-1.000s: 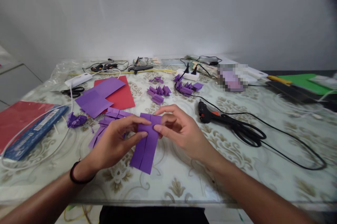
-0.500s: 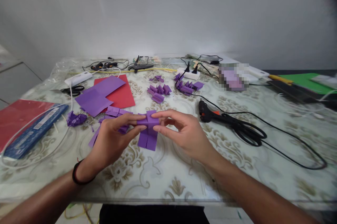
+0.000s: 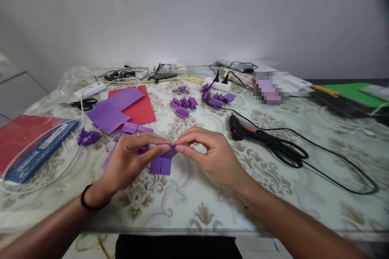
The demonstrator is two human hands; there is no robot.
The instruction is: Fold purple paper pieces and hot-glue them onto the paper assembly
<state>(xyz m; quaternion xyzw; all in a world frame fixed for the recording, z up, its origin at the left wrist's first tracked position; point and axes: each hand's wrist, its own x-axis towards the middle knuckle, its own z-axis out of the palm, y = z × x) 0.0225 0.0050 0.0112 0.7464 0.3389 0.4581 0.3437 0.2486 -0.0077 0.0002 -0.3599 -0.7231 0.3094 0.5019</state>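
Between my two hands is a piece of purple paper (image 3: 161, 165) with crease lines, its lower part hanging toward me. My left hand (image 3: 133, 155) pinches its upper edge between thumb and forefinger. Right beside it, my right hand (image 3: 209, 151) pinches the same edge, fingertips almost touching the left ones. The fingers hide the fold itself. Partly behind my left hand lie several creased purple pieces (image 3: 130, 128). Farther off are folded purple pieces (image 3: 183, 105) in a small heap, with more folded purple strips (image 3: 215, 100) to their right.
A black glue gun (image 3: 240, 127) with its cable lies right of my hands. Purple sheets (image 3: 107, 116) overlap a red sheet (image 3: 142, 107) on the left, near scissors (image 3: 86, 104), crumpled purple paper (image 3: 87, 137) and a blue packet (image 3: 39, 155). A white power strip (image 3: 217, 84) stands at the back.
The purple paper has been bent along its upper part, so less of it shows above my fingers. Its lower flap has swung slightly left, and my fingertips have come closer together.
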